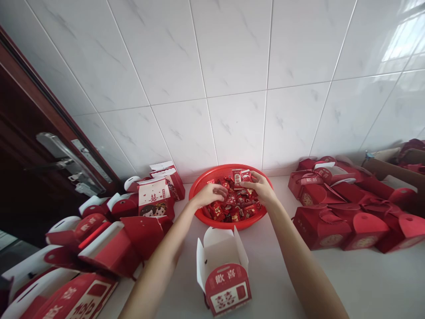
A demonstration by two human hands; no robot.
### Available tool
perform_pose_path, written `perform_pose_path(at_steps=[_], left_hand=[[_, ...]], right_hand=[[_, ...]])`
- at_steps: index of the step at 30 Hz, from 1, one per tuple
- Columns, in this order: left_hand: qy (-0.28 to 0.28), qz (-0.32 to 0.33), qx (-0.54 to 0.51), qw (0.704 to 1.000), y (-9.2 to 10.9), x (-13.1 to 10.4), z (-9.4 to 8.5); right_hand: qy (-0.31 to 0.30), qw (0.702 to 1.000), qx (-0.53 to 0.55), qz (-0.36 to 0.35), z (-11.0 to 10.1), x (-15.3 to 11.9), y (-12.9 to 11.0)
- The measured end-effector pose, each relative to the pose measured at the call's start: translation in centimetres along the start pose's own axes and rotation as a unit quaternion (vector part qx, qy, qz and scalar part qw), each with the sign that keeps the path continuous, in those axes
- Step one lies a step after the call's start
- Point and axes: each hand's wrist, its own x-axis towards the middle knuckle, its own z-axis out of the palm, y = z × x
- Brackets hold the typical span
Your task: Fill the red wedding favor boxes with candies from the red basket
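Note:
A red plastic basket (194,195) holds many small wrapped candies (235,216), mostly red with gold and white marks. My right hand (262,189) reaches over its right side, thumb and fingers closed on a small red-and-white candy packet (245,176). Another red-and-white packet sits just left of it. Over the left side of the candies is my left hand (210,195), its fingers loosely bent and apart, with nothing visible in them. In front of the basket stands a red gift box (229,288) with white inside, its top flaps raised and its front printed with Chinese characters.
Several red gift boxes (114,248) crowd the left, many with flaps up. More red boxes (327,228), mostly folded closed, stand in rows at the right beside a brown carton (378,168). White tiled wall (232,128) rises behind; a dark door with a metal handle (73,159) is left.

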Motion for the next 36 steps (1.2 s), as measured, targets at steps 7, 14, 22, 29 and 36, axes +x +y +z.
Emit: perform_pose_path(at_steps=[7,14,22,29,36], left_hand=[[0.142,0.070,-0.217,0.963,1.2,-3.0,1.1],[0.150,0.085,-0.394,0.903,2.4,-6.3,2.3],[0.104,0.145,-0.292,0.939,3.8,-9.9,1.4],[0.037,0.147,-0.104,0.983,4.1,-12.9,-0.6],[-0.109,0.073,0.033,0.991,3.8,-13.8,-0.2]], right_hand=[[-0.064,0.998,-0.016,-0.001,1.2,-1.2,-1.5],[-0.115,0.991,-0.065,-0.021,2.8,-2.8,-2.6],[-0.131,0.987,-0.083,-0.033,4.3,-4.9,-4.0],[-0.125,0.987,-0.092,-0.036,4.7,-6.5,-5.9],[-0.139,0.983,-0.101,-0.062,4.2,-6.9,-6.4]])
